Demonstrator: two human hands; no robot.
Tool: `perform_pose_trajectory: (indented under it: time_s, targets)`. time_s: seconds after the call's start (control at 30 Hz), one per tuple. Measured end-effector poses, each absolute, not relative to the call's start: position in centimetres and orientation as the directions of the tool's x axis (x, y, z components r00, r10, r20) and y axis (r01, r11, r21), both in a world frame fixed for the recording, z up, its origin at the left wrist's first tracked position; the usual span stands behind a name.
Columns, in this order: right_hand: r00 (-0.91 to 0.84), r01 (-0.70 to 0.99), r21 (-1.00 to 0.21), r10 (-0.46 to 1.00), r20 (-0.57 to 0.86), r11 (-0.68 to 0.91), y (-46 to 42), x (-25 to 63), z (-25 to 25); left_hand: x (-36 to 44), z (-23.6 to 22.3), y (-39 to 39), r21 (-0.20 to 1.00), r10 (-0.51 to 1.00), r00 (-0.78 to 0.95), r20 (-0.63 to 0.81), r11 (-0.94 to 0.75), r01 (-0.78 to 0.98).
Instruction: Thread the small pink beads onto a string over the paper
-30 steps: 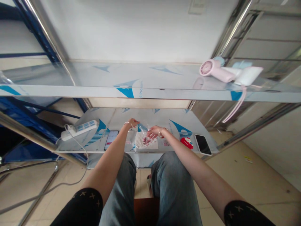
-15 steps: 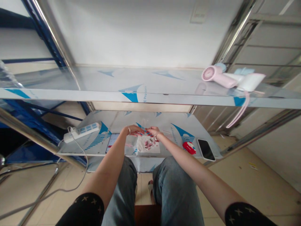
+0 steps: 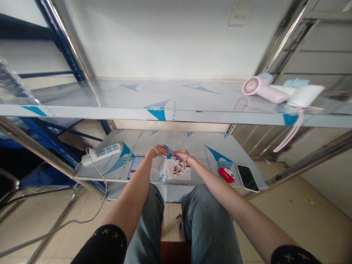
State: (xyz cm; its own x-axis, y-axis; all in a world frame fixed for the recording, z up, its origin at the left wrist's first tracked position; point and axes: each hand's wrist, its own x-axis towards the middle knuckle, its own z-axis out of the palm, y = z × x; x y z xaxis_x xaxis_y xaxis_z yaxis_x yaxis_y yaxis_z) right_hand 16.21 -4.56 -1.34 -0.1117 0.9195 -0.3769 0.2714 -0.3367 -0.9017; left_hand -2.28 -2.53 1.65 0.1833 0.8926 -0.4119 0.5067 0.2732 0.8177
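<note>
Over the lower shelf, my left hand (image 3: 161, 150) and my right hand (image 3: 182, 154) come close together, fingertips nearly touching. The fingers of both are bent in a pinch, and whatever is between them is too small to make out. Just below them lies a crumpled white sheet or bag (image 3: 169, 173), with small red and pink bead-like pieces (image 3: 180, 168) scattered over it. My right wrist is above its upper right edge. Both wrists carry bracelets. To the left, a phone with a lit screen (image 3: 134, 165) is partly covered by my left forearm.
At the right lie a red-and-white item (image 3: 226, 175) and a dark-screened phone (image 3: 248, 178). A white power strip (image 3: 101, 154) with a trailing cable sits left. The upper shelf (image 3: 121, 110) crosses in front, bearing a pink handheld fan (image 3: 264, 90). My knees are beneath.
The whole view has shifted a little, so things appear further right. My hands remain close together above the white sheet, with slightly different finger positions. Nothing has visibly been put down.
</note>
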Motion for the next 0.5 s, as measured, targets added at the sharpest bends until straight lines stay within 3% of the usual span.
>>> perform_pose_trajectory:
  time_s: [0.2,0.5]
  targets:
    - [-0.014,0.150,-0.919,0.929,-0.370,-0.364,-5.1,16.4,-0.1,-2.7,1.0,-1.8,0.811,0.928,0.082,-0.364,0.273,0.518]
    - [0.006,0.167,-0.922,0.936,-0.352,-0.348,-5.2,16.5,-0.1,-2.2,1.4,-2.2,0.805,0.898,0.176,-0.403,0.256,0.535]
